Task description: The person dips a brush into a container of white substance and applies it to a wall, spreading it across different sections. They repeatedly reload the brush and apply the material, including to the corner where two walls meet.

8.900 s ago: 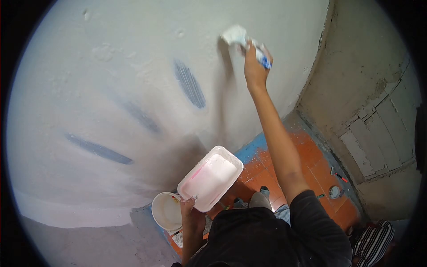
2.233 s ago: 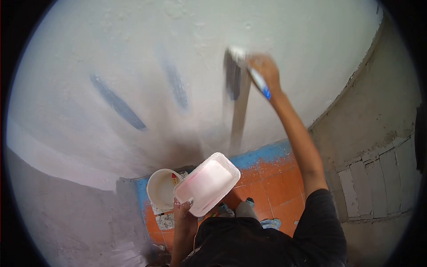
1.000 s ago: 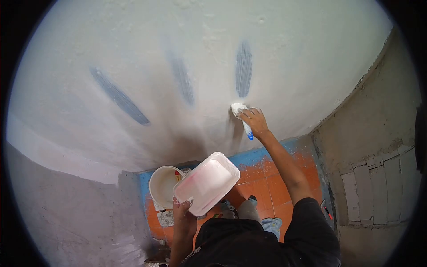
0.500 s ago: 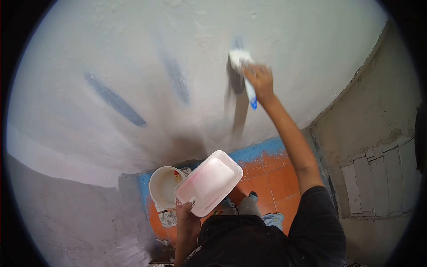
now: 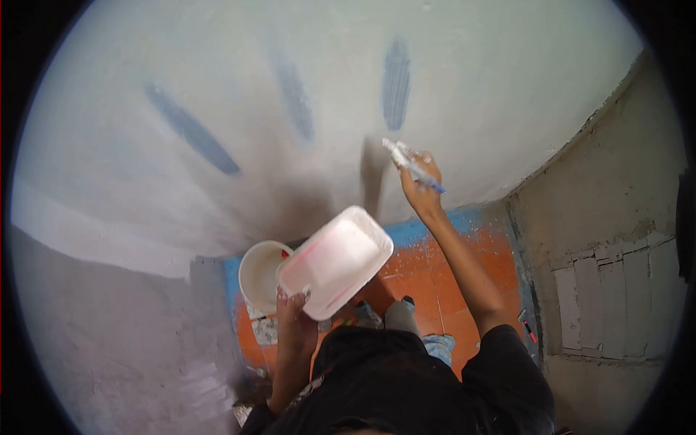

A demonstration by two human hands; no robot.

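The paint tray [image 5: 335, 261], filled with pale pink-white paint, is carried at waist height by the left hand [image 5: 292, 308], whose fingers are clamped over its near rim so that it is kept level and within reach. A brush [image 5: 412, 166] is gripped by the closed fingers of the right hand [image 5: 420, 181], its bristles raised near the whitewashed wall [image 5: 507, 94] below three blue streaks. A white bucket [image 5: 259, 274] stands on the spattered orange tiled floor [image 5: 449, 268].
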